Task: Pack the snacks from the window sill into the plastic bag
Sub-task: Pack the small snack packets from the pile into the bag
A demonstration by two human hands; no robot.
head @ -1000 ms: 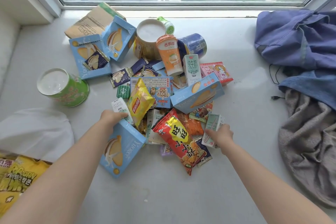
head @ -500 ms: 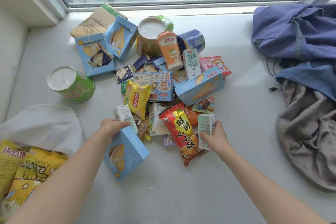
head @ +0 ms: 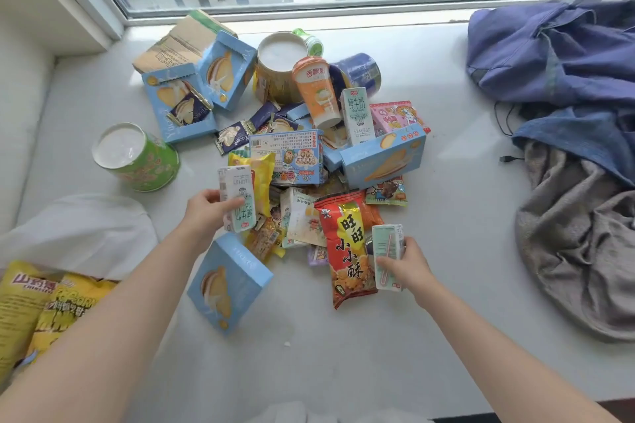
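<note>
A heap of snacks covers the middle of the window sill (head: pixel 464 216). My left hand (head: pixel 206 213) grips a small white-and-green milk carton (head: pixel 237 197), lifted above the pile. My right hand (head: pixel 409 266) holds a second small milk carton (head: pixel 386 256) beside a red snack bag (head: pixel 347 247). A blue biscuit box (head: pixel 226 282) lies just below my left hand. The white plastic bag (head: pixel 79 230) sits at the left, with yellow snack bags (head: pixel 41 306) at its mouth.
A green canister (head: pixel 137 158) lies at the left. Blue boxes (head: pixel 202 89), a brown carton (head: pixel 178 45), an orange cup (head: pixel 316 89), tall cans and a standing milk carton (head: pixel 357 115) fill the back. Blue and grey clothes (head: pixel 567 113) and a cable lie at the right.
My left hand has picked a milk carton out of the pile and raised it. My right hand has lifted its carton and drawn it towards me, beside the red bag.
</note>
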